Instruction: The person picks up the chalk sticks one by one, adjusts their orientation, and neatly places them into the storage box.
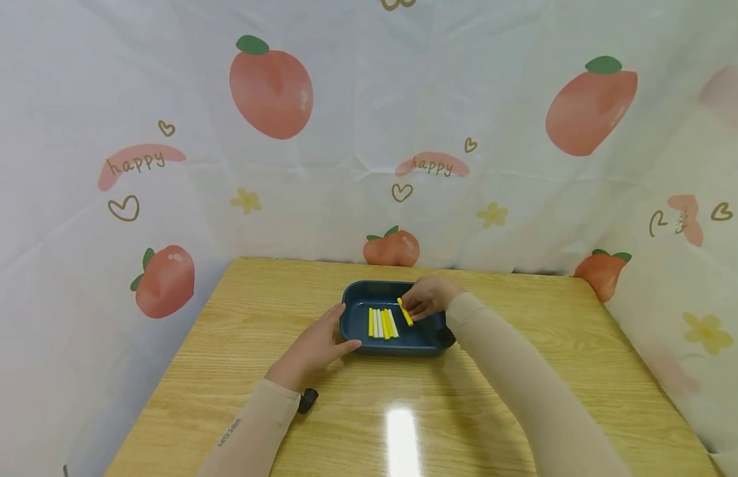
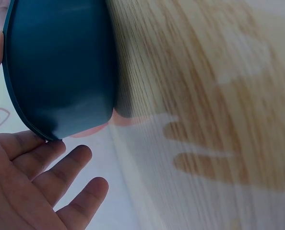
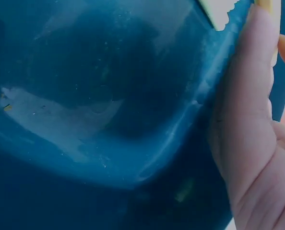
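Note:
A dark blue rectangular tray point(image 1: 399, 351) rests on the wooden table. Inside, toward its left half, a row of short yellow and white chalk-like sticks point(image 1: 383, 324) lies side by side. My right hand point(image 1: 431, 296) is over the tray's right half and pinches one yellow chalk-like stick point(image 1: 405, 313), tilted, just right of the row. At the tray's left end, my left hand point(image 1: 315, 346) holds the rim between thumb and fingers. In the left wrist view the tray point(image 2: 61, 62) hides part of the thumb side, and two fingers stand free of it.
The wooden table point(image 1: 226, 344) extends around the tray. Behind it and at both sides hangs a white cloth point(image 1: 333, 199) printed with peaches, hearts and flowers. Small specks point(image 3: 7, 107) lie on the tray's floor. A black wrist camera point(image 1: 308, 401) shows beside the left sleeve.

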A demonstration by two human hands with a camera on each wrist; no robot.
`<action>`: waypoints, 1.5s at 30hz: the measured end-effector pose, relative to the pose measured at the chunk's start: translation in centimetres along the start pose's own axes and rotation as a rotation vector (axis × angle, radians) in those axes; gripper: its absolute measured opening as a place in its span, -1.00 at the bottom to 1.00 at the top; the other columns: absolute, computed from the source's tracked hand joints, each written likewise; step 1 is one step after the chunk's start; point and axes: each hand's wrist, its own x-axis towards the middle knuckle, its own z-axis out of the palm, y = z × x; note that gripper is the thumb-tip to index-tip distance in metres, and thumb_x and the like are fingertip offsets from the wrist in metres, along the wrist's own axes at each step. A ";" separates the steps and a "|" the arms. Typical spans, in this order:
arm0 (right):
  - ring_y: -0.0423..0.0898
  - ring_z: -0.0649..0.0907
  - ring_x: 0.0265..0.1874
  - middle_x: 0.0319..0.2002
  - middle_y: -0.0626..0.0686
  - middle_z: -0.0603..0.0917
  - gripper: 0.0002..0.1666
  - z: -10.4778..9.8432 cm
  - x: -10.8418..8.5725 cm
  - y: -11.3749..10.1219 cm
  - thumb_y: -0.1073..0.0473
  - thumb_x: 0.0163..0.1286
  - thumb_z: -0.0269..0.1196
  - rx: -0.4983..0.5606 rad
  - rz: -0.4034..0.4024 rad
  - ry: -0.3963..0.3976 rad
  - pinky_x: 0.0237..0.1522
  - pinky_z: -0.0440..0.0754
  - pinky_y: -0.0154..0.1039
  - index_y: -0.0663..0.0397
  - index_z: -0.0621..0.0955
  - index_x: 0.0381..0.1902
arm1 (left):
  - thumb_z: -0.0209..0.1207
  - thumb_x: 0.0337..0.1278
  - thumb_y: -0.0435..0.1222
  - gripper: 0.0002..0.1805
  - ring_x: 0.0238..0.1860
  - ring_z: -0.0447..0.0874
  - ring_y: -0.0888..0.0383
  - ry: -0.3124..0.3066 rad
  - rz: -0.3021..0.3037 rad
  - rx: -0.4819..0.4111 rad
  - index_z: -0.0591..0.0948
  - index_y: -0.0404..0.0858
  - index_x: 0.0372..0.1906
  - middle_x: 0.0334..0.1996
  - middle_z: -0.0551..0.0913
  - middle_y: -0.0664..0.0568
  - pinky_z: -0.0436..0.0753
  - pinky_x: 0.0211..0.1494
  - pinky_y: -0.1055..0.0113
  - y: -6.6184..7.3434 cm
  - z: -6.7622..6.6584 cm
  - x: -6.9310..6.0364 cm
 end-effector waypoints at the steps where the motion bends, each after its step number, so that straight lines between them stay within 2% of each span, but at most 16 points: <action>1: -0.01 0.62 -0.31 -0.14 0.19 0.63 -0.68 0.2 0.2 0.0 0.32 0.28 0.31 -0.018 0.010 -0.006 -0.20 0.75 -0.22 0.33 0.61 -0.01 | 0.29 0.19 0.15 0.08 0.55 0.07 -0.08 -0.001 -0.004 0.002 0.01 -0.18 0.62 0.59 0.03 -0.08 0.22 0.51 -0.03 0.0 0.0 -0.1; 4: -0.02 0.63 -0.31 -0.15 0.17 0.65 -0.66 0.6 0.6 0.1 0.33 0.26 0.31 -0.059 0.031 -0.023 -0.18 0.75 -0.23 0.32 0.61 0.00 | 0.30 0.20 0.14 0.07 0.54 0.07 -0.09 -0.002 -0.007 -0.004 0.02 -0.18 0.62 0.58 0.04 -0.09 0.22 0.51 -0.04 -0.1 0.1 -0.2; 11: -0.03 0.64 -0.34 -0.17 0.18 0.65 -0.62 1.1 1.0 0.1 0.36 0.27 0.30 -0.069 0.045 -0.009 -0.19 0.75 -0.22 0.33 0.60 0.05 | 0.28 0.20 0.17 0.08 0.54 0.08 -0.10 -0.001 0.007 -0.002 0.01 -0.19 0.62 0.58 0.04 -0.10 0.23 0.50 -0.05 -0.1 0.2 -0.4; 17: -0.03 0.65 -0.41 -0.25 0.19 0.65 -0.73 1.4 1.8 0.4 0.35 0.28 0.33 -0.086 0.080 0.003 -0.23 0.75 -0.24 0.34 0.64 -0.06 | 0.30 0.22 0.11 0.05 0.55 0.06 -0.09 0.000 0.004 -0.011 0.01 -0.19 0.62 0.59 0.03 -0.09 0.22 0.51 -0.04 0.0 0.2 -0.3; 23: -0.04 0.65 -0.45 -0.30 0.20 0.64 -0.77 1.7 2.0 0.5 0.36 0.28 0.32 -0.102 0.093 0.015 -0.26 0.75 -0.25 0.35 0.64 -0.11 | 0.30 0.21 0.13 0.06 0.54 0.08 -0.09 0.009 0.003 -0.007 0.02 -0.19 0.62 0.58 0.05 -0.09 0.23 0.51 -0.04 0.2 0.1 -0.2; 35: -0.07 0.66 -0.53 -0.45 0.15 0.62 -0.89 1.7 2.5 0.3 0.35 0.35 0.30 -0.100 0.105 -0.019 -0.33 0.75 -0.27 0.33 0.66 -0.21 | 0.28 0.20 0.17 0.08 0.55 0.08 -0.05 -0.002 0.001 0.005 0.00 -0.15 0.62 0.59 0.03 -0.05 0.23 0.51 -0.01 -0.1 0.0 0.2; 41: -0.05 0.67 -0.47 -0.38 0.16 0.65 -0.86 1.3 1.8 0.5 0.30 0.38 0.29 -0.130 0.058 -0.038 -0.26 0.76 -0.23 0.32 0.68 -0.22 | 0.29 0.21 0.15 0.07 0.55 0.07 -0.06 -0.001 0.006 0.001 0.00 -0.17 0.62 0.59 0.04 -0.07 0.22 0.51 -0.02 -0.1 0.1 0.1; 45: -0.03 0.68 -0.40 -0.30 0.17 0.68 -0.79 0.9 0.7 0.5 0.23 0.40 0.29 -0.248 -0.025 -0.007 -0.25 0.76 -0.21 0.35 0.68 -0.18 | 0.28 0.19 0.17 0.08 0.54 0.08 -0.08 0.000 0.007 0.009 0.01 -0.18 0.62 0.58 0.05 -0.08 0.22 0.51 -0.03 -0.1 -0.1 0.0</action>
